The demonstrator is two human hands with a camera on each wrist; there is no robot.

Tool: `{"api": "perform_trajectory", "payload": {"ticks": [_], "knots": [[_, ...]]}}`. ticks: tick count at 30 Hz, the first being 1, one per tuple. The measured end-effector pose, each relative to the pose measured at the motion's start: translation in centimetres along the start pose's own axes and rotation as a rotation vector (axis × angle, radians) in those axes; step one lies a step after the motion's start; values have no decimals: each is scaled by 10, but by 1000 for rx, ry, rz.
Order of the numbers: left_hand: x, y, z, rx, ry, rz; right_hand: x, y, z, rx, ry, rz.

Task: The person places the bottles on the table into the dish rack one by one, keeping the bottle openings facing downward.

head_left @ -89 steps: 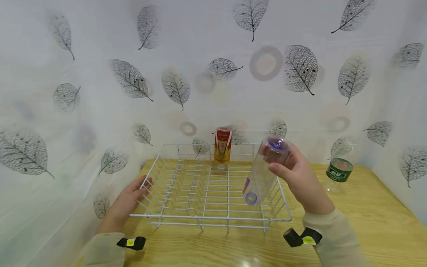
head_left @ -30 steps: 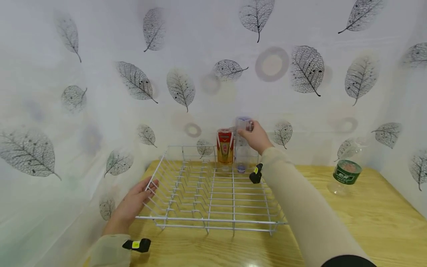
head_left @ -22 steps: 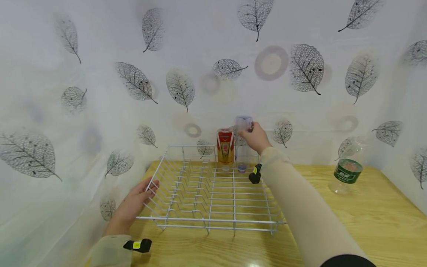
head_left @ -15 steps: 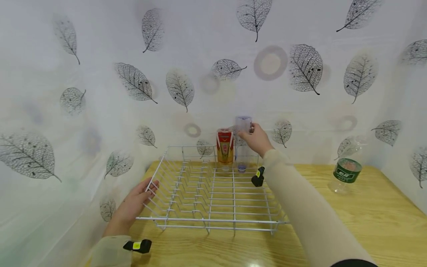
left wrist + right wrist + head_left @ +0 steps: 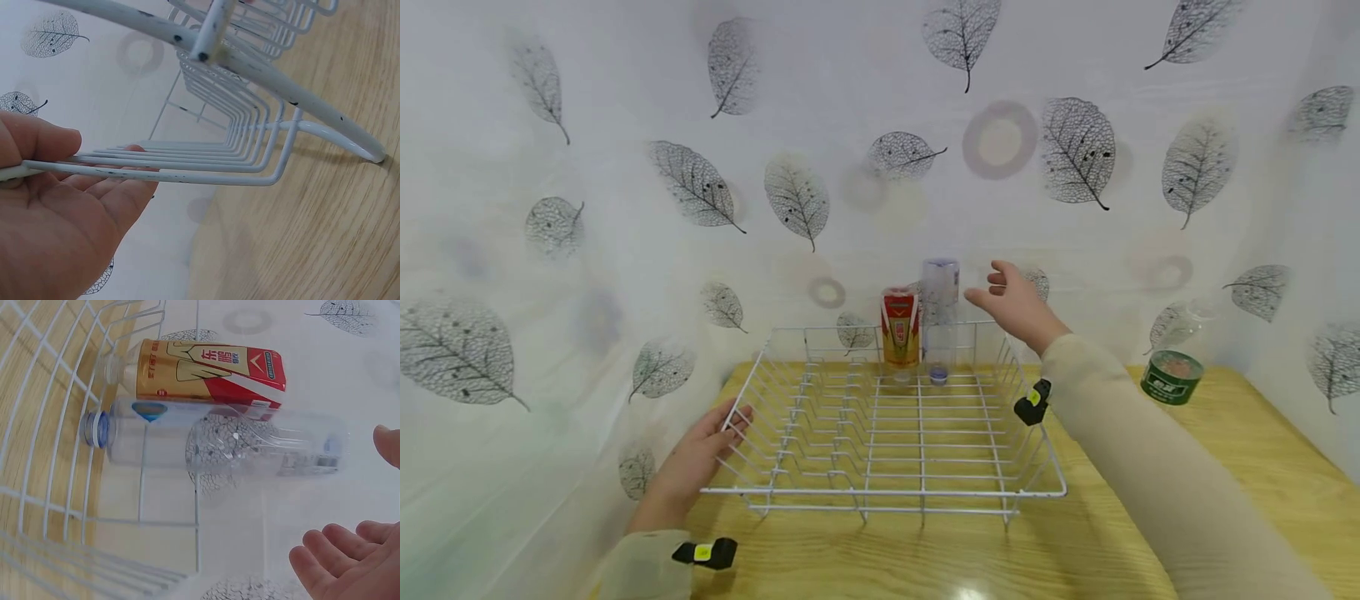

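A white wire dish rack (image 5: 917,493) stands on the wooden table. At its left side my left hand (image 5: 700,454) grips the rim wire, thumb on one side and fingers on the other, as the left wrist view shows. A clear plastic bottle (image 5: 940,312) with a blue neck ring stands upside down at the back of the rack. Beside it on the left is an upside-down bottle with a red and gold label (image 5: 900,329). My right hand (image 5: 1015,304) is just right of the clear bottle, apart from it, fingers spread and holding nothing.
A clear bottle with a green label (image 5: 1172,377) stands on the table (image 5: 1247,492) right of the rack. Behind and at the sides hangs a white leaf-print curtain (image 5: 865,75). Rows of wire prongs (image 5: 842,425) fill the rack's left half.
My right hand carried the clear bottle to the rack's back, set it neck down beside the red and gold one, then let go and drew back right. My left hand has stayed on the rim.
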State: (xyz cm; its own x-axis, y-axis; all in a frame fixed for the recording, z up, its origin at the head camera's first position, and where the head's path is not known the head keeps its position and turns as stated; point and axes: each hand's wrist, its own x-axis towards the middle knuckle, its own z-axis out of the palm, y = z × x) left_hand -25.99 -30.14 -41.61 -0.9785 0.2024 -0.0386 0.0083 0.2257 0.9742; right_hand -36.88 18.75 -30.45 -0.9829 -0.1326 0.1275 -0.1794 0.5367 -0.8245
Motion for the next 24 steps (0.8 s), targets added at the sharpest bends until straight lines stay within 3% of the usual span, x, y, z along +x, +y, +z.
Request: {"api": "perform_trajectory", "payload": {"ticks": [12, 17, 24], "knots": [[1, 0, 2, -14, 9, -23, -56, 3, -45, -89, 65, -109], [2, 1, 3, -12, 13, -22, -93, 10, -63, -104, 156, -174], [2, 0, 2, -26, 9, -7, -138, 31, -81, -102, 259, -166]]}}
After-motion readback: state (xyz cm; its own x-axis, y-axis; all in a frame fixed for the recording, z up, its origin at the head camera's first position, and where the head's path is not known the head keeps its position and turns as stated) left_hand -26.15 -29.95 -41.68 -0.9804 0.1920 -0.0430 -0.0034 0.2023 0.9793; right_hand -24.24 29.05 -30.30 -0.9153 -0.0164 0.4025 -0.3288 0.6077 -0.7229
